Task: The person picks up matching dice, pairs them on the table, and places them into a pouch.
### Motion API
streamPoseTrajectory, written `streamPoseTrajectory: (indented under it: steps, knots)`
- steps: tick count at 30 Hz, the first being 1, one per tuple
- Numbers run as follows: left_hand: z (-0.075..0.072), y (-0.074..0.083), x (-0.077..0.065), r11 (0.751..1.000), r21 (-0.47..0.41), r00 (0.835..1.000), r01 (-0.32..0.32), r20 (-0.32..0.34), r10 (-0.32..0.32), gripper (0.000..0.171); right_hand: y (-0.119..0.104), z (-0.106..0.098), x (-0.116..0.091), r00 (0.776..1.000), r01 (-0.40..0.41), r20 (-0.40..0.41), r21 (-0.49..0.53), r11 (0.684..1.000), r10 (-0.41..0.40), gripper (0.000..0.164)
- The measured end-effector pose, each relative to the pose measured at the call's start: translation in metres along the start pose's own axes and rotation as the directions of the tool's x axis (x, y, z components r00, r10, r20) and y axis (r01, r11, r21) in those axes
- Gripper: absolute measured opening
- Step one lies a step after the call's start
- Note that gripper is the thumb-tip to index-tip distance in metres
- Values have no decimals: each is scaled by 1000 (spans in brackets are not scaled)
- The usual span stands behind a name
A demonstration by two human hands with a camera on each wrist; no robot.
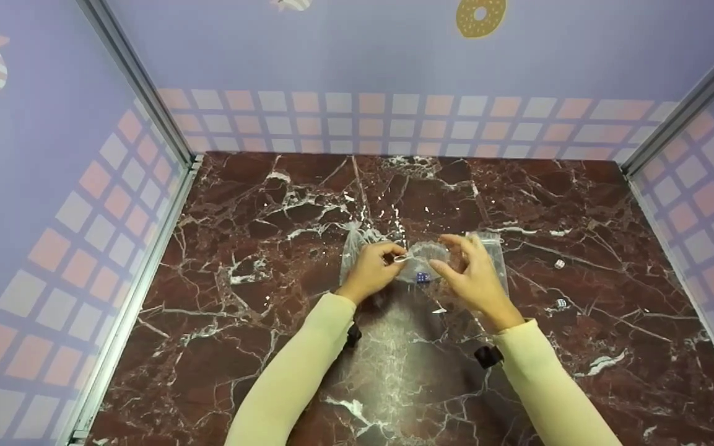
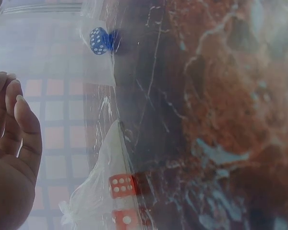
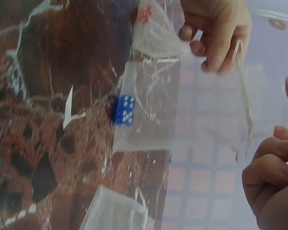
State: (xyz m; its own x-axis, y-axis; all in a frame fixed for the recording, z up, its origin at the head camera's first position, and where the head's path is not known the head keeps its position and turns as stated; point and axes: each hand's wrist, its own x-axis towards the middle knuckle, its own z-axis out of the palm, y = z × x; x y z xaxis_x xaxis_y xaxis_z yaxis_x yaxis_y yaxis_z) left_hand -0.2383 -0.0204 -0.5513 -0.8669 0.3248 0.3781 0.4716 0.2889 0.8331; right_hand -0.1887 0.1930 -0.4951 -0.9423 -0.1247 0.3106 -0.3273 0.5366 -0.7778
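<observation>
A small sheer drawstring bag (image 1: 415,269) stands upright between the hands, with a blue die (image 1: 423,277) at its bottom. Its pale cord (image 3: 245,96) runs along the top in the right wrist view. At the bag's upper left, my left hand (image 1: 372,269) pinches the cord between thumb and fingertips. On the other side my right hand (image 1: 471,272) has its thumb and forefinger parted beside the bag's mouth. Left of that bag, a second sheer bag (image 2: 96,177), gathered at the top, contains red dice (image 2: 121,186).
Another sheer bag (image 1: 493,244) lies partly behind the right hand. Two white dice, one farther back (image 1: 560,264) and one nearer (image 1: 561,303), rest on the marbled table (image 1: 208,371) to the right. Patterned panels (image 1: 387,62) enclose the back and sides.
</observation>
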Motion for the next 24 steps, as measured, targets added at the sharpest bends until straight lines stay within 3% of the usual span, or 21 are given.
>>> streamPoseTrajectory:
  steps: [4,7,12,15,20,24]
  knots:
    - [-2,0,1,1000,1,1000,20,-3,-20,11,8,-3,-1,997,-45,52,-105,993,50,46]
    - [-4,1,1,999,5,999,34,9,-34,12,14,-3,-2,997,-41,60,-155,987,51,30]
    - [-7,4,-1,998,-23,997,62,44,-61,24,17,-1,-1,999,-6,37,-128,992,11,6]
    - [-10,4,-1,997,-32,996,74,53,-72,29,18,0,0,1000,-5,28,-111,994,8,5]
    - [-15,3,-1,999,-25,998,46,35,-45,17,19,-1,2,999,-23,29,-109,994,26,6]
    - [-18,1,-1,999,-36,999,32,7,-32,17,21,-2,3,1000,4,2,-142,990,-4,8]
